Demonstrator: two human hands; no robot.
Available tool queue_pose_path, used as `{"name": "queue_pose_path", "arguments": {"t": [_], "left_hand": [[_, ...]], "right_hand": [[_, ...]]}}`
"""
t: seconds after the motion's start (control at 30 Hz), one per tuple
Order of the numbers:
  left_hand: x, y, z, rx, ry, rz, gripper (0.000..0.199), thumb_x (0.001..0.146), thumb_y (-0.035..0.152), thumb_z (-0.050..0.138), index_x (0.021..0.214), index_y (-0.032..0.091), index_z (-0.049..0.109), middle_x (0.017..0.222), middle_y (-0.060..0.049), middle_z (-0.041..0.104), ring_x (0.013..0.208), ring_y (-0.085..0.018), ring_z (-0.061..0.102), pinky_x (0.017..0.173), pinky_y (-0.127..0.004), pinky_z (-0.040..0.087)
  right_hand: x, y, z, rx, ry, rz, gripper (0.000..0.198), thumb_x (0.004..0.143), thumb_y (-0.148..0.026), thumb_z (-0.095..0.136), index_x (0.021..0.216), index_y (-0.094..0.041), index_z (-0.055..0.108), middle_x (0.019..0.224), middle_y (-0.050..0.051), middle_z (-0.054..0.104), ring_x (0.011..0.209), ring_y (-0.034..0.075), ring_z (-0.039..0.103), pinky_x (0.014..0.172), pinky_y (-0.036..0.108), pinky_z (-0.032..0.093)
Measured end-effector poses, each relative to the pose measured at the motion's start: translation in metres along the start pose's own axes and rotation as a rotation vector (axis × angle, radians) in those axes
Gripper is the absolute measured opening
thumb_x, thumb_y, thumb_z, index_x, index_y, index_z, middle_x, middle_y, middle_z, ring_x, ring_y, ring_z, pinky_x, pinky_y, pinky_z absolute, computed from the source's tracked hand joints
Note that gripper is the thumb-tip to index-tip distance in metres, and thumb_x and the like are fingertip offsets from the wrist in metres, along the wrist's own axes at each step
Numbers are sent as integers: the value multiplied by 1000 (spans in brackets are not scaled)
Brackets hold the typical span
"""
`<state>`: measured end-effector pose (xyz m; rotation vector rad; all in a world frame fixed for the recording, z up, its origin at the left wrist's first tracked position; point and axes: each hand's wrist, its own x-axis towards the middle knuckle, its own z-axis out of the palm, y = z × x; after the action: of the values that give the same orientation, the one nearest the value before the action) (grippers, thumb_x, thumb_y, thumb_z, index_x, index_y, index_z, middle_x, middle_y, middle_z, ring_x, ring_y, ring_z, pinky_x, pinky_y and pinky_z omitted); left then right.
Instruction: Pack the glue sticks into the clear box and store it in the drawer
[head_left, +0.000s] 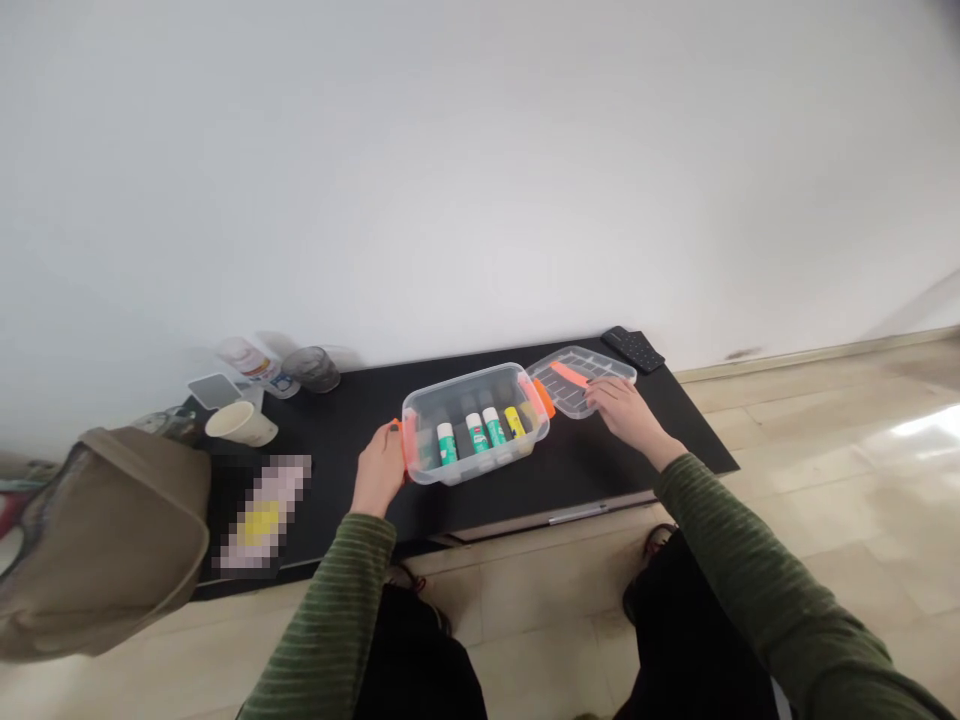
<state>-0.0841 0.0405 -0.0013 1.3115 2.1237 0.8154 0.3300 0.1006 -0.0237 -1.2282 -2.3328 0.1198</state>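
Observation:
A clear plastic box [491, 462] with orange latches sits on the black table. Inside lie three green glue sticks with white caps [477, 434] and one yellow stick [514, 423]. My left hand [379, 470] is closed around the orange latch at the box's left end. On the right, the clear lid [574, 372] with its orange handle [569, 374] lies off the box, beside the right latch [544, 398]. My right hand [619, 408] pinches the lid near its right edge, by the end of the handle.
The black table [352, 400] stands against a white wall. At its back right is a dark keypad-like item [634, 349]. To the left are a paper cup [241, 424], a dark glass [311, 369], a white spray can [259, 367], a brown cap [112, 540] and a blurred-out item [262, 515].

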Motion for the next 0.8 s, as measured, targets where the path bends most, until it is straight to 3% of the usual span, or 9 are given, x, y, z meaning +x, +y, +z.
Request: {"name": "queue_pose_path", "arguments": {"t": [0.1, 0.3, 0.4, 0.5, 0.63, 0.7, 0.8], "left_hand": [[-5, -1, 3, -148, -46, -63, 48, 88, 42, 35, 125, 18, 55, 48, 2, 54, 46, -21, 54, 49, -29, 41], [-10, 2, 3, -210, -129, -57, 29, 87, 37, 33, 89, 22, 58, 44, 2, 52, 39, -17, 50, 43, -27, 38], [-14, 4, 3, -257, -145, -81, 24, 87, 35, 35, 84, 22, 55, 44, 2, 52, 38, -17, 50, 40, -26, 37], [-17, 3, 5, -327, -157, -85, 21, 85, 33, 38, 88, 20, 56, 45, 2, 54, 38, -17, 51, 38, -26, 35], [-20, 2, 7, -374, -187, -76, 24, 86, 32, 38, 94, 19, 56, 49, 2, 56, 38, -17, 54, 36, -25, 33], [-23, 2, 8, -370, -201, -73, 22, 87, 32, 36, 92, 19, 54, 50, 3, 57, 38, -16, 54, 36, -24, 33], [-25, 1, 9, -353, -231, -84, 20, 89, 32, 34, 87, 21, 50, 52, 2, 57, 39, -15, 55, 37, -23, 34]], "right_hand": [[-4, 15, 8, -108, -33, 118, 29, 80, -1, 43, 88, -19, 65, 109, 11, 68, 112, 25, 55, 94, 38, 40], [-14, 54, 23, -121, -160, 312, 33, 76, 2, 44, 90, -18, 67, 107, 13, 69, 103, 23, 57, 87, 34, 44], [-11, 50, 27, -112, -187, 338, 34, 76, 1, 46, 94, -17, 69, 111, 14, 69, 107, 24, 57, 90, 36, 45], [-2, 17, 21, -49, -33, 266, 33, 79, -5, 48, 103, -18, 68, 115, 13, 68, 111, 26, 57, 97, 41, 44], [20, -51, 1, 115, 280, 157, 31, 88, -15, 47, 112, -22, 64, 114, 10, 67, 112, 27, 57, 98, 44, 45], [36, -83, -4, 163, 280, 107, 29, 89, -18, 47, 112, -23, 64, 115, 10, 67, 111, 26, 58, 96, 42, 47], [70, -118, 7, 171, -3, 78, 26, 89, -22, 50, 109, -22, 67, 112, 8, 70, 108, 24, 61, 94, 38, 47]]}}
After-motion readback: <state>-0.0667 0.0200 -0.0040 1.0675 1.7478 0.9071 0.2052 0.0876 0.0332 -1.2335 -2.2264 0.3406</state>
